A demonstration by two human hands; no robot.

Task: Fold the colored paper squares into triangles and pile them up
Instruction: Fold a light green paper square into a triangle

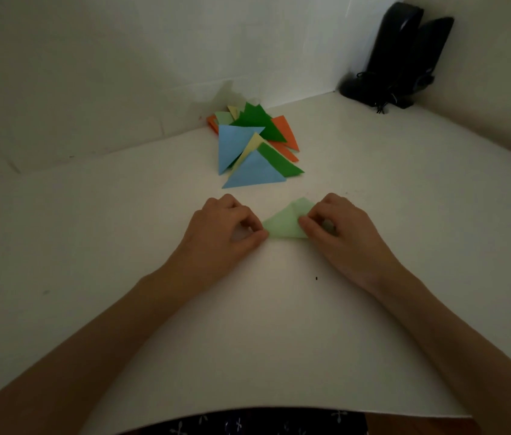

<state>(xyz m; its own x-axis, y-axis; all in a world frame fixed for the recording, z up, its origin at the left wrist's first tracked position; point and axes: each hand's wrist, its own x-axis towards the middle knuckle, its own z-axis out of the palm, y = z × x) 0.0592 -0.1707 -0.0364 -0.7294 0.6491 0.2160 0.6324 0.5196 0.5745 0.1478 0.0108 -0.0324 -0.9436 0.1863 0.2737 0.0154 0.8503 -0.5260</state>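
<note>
A light green paper (pixel 284 221), folded into a small triangle, lies flat on the white table between my hands. My left hand (pixel 224 227) has curled fingers, and its thumb and fingertips pinch the paper's left corner. My right hand (pixel 339 227) pinches the right side of the paper, with the thumb lying on top of it and the fingers curled. Beyond the hands sits a loose pile of folded triangles (pixel 252 146) in blue, dark green, yellow, orange and light green.
The white table (pixel 122 246) meets white walls at the back and left. Two black speakers (pixel 405 54) with cables stand in the far right corner. The table's near edge runs along the bottom, over dark patterned cloth (pixel 248 423).
</note>
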